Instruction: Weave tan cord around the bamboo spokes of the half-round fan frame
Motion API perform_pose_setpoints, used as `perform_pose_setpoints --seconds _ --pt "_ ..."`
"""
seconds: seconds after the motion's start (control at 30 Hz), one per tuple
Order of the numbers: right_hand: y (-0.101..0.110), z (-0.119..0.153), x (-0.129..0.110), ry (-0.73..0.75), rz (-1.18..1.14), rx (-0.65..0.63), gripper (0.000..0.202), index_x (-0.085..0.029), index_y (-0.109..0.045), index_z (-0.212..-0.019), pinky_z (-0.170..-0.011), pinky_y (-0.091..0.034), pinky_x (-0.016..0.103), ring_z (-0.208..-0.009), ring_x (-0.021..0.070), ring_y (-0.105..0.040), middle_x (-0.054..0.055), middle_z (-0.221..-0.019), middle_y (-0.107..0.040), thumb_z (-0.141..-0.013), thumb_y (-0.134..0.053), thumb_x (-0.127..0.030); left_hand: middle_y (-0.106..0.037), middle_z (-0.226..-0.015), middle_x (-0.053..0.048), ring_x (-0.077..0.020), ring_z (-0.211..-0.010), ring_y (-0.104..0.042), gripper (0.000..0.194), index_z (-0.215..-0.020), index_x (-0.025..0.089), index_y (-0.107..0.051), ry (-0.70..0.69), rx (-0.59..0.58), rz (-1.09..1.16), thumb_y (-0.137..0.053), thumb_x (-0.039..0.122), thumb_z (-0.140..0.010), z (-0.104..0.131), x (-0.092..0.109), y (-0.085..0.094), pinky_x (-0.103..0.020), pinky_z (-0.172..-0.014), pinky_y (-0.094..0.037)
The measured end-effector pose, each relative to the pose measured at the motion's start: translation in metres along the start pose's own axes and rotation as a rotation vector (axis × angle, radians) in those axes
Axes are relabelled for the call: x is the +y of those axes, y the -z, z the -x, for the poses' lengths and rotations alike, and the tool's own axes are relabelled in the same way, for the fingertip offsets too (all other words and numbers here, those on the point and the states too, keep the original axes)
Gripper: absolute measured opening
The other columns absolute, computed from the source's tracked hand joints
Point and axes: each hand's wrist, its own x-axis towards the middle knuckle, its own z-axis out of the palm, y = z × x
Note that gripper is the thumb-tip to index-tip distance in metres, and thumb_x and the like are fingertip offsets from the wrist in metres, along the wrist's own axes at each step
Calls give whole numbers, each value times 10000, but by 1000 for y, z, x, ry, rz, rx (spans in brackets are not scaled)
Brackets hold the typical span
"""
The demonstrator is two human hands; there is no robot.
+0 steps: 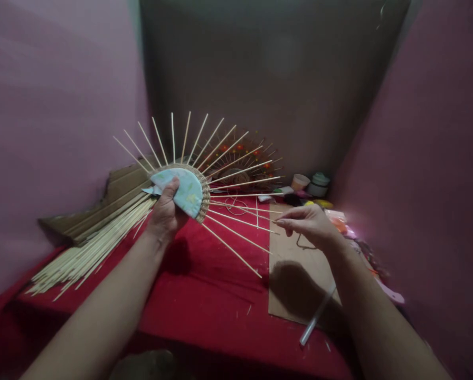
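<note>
My left hand (166,211) is closed on a half-round fan piece with a pale blue patterned face (187,191), thumb pressed on the front. Woven twine (205,196) edges its curve, and thin wooden sticks (216,142) spread out from it like rays. At the right, my right hand (305,224) pinches a strand of twine (248,210), which runs back to the woven edge among the lower sticks. More twine (305,244) hangs below that hand. The fingers of my left hand behind the piece are hidden.
A bundle of loose sticks (90,248) lies left on the red cloth (208,306), beside folded cardboard (129,184). A cardboard sheet (286,301) and a clear glue stick-like rod (318,316) lie right. Behind stand a decorated stick fan (256,153), a cup (300,182) and a lidded jar (319,184).
</note>
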Motion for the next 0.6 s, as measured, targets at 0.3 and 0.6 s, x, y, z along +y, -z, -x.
perform_pose_setpoints --seconds 0.3,0.6 --pt "-16 -4 -2 -160 -13 -98 208 -173 -675 -511 -437 -247 236 -431 69 -374 -20 -431 -524 -631 -706 -341 -701 -781 -65 -156 -695 -663 271 -1085 113 -581 97 12 47 -435 235 -891 6 1 -3 -277 -736 -544" --pt "-55 3 8 -33 -113 -54 283 -274 -715 -904 -759 -445 326 -947 227 -585 23 -973 -687 -622 -728 -266 -704 -875 -46 -152 -826 -658 261 -1123 158 -584 314 -112 119 -492 197 -882 30 -12 -5 -293 -856 -503"
